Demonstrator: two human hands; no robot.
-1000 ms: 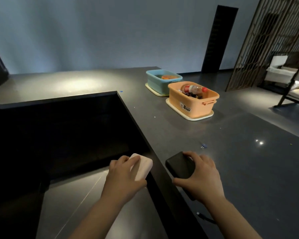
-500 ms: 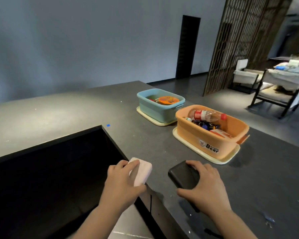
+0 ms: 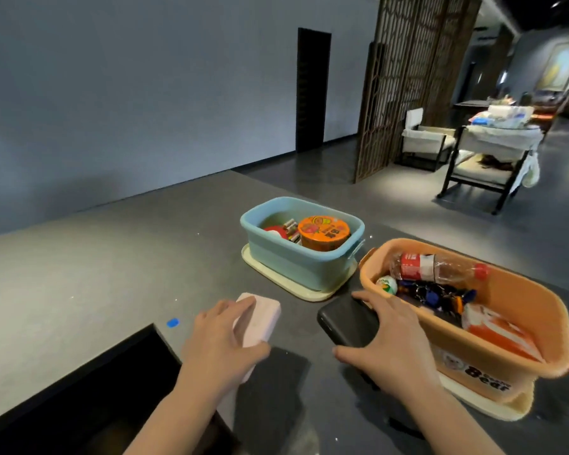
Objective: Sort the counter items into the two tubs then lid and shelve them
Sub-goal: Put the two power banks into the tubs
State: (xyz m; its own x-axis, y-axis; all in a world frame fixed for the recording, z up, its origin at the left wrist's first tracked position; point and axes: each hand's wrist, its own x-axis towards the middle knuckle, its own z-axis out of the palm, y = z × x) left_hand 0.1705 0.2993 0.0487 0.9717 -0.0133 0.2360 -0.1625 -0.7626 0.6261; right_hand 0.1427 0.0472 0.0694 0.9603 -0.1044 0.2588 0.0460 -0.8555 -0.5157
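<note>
My left hand (image 3: 217, 343) grips a pale pink power bank (image 3: 260, 318) above the dark counter (image 3: 96, 277). My right hand (image 3: 391, 339) holds a black power bank (image 3: 345, 320) just left of the orange tub (image 3: 513, 326). That tub stands on a cream lid (image 3: 500, 405) and contains a clear bottle with a red cap (image 3: 440, 269), dark keys and an orange packet. Behind it the blue tub (image 3: 286, 257) rests on another cream lid (image 3: 296, 287) and holds an orange noodle cup (image 3: 322, 233) and small red items.
A black recess (image 3: 79, 399) opens in the counter at the lower left, with a blue dot (image 3: 172, 322) beside its corner. Beyond the counter stand a wooden lattice screen (image 3: 408, 77), chairs (image 3: 490, 159) and a dark doorway (image 3: 312, 93).
Both hands have carried the power banks forward from the recess edge to just in front of the tubs. The view has closed in on the tubs.
</note>
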